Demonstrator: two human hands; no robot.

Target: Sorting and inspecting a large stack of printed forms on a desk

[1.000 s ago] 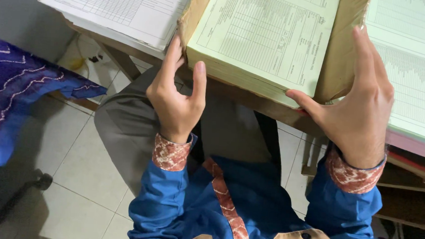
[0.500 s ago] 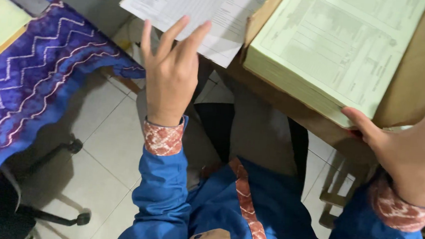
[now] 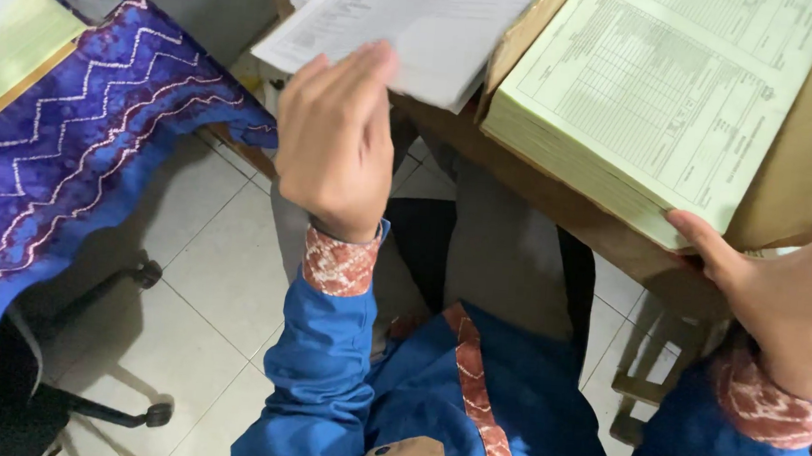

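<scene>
Green paper, a thick stack of forms (image 3: pixel 657 107), lay just above my right hand (image 3: pixel 792 293), whose thumb pressed its lower corner. My left hand (image 3: pixel 336 142), fingers loosely spread, had left that stack and now touched the white sheets (image 3: pixel 411 19) beside it.

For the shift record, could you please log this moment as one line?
left hand: open, at white papers | right hand: thumb on green form stack | desk
</scene>
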